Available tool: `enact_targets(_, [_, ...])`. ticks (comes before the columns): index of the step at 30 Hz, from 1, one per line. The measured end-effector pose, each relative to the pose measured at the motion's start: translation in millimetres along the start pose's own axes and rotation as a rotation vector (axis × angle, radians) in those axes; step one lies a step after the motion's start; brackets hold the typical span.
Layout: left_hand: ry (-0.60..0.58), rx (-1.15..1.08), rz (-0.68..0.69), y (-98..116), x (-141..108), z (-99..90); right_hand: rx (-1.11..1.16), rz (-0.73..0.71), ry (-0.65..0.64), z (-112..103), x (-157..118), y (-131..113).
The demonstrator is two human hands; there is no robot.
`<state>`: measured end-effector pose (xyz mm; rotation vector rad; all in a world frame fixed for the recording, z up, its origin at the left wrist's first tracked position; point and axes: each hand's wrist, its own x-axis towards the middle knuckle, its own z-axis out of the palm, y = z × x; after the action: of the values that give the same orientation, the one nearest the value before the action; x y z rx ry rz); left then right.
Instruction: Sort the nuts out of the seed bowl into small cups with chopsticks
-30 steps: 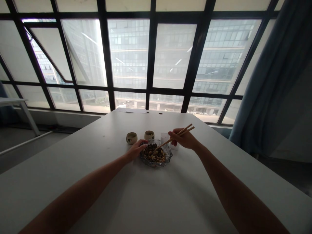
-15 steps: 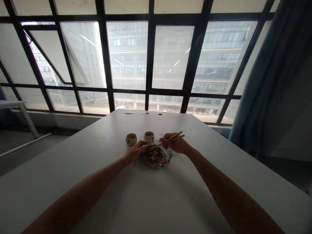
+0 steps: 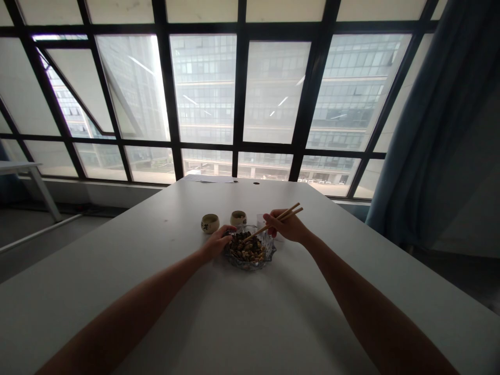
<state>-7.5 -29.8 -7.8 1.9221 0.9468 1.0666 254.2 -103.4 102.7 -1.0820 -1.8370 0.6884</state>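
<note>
A clear glass bowl with a wavy rim stands on the white table, holding a mix of nuts and dark seeds. My left hand grips the bowl's left rim, thumb over the edge. In my right hand is a pair of wooden chopsticks, slanting down to the left, their tips at the dark seeds. Behind the bowl are two small cream cups with dark characters, the left cup and the right cup. Whether the tips pinch anything is too small to tell.
The white table runs toward a wide window with black frames. Something flat and pale lies behind my right hand. Paper sheets rest at the far edge. A blue curtain hangs at the right.
My right hand has shifted slightly right with the chopsticks, and their tips have moved a little right and down over the bowl. My left hand stays on the rim.
</note>
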Motion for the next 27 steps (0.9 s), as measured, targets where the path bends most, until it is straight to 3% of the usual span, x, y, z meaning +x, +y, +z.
enact_targets(9, [0.030, 0.033, -0.030, 2.5, -1.6, 1.4, -0.005, -0.009, -0.015, 0.2, -0.9, -4.4])
enact_targets(21, [0.093, 0.136, 0.034, 15.7, -10.0, -0.8, 0.270, 0.000, 0.385, -25.2, 6.0, 8.7])
enact_targets(27, [0.097, 0.157, 0.079, 23.2, -14.1, -2.1, 0.340, 0.030, 0.463, -37.0, 9.3, 20.4])
